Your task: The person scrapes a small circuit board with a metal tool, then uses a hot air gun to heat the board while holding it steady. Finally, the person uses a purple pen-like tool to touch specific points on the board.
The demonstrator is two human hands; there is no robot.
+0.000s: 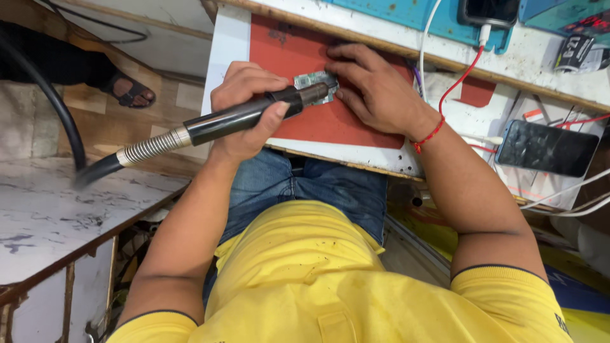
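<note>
The left hand [244,108] grips a black hot-air wand [254,114] whose nozzle meets a small circuit board [312,80] on the red mat [330,124] of the desk [225,51], while the right hand [372,86], fingers spread, pins the board flat, so steady, gentle pressure seems wise.

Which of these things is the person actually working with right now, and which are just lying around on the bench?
In use:
- black hot-air tool, gripped by the left hand
- small circuit board, pinned by the right hand
- red mat under the board

Lying about:
- dark phone, flat at the right
- second phone at the top, plugged into a red cable
- white cables
</note>
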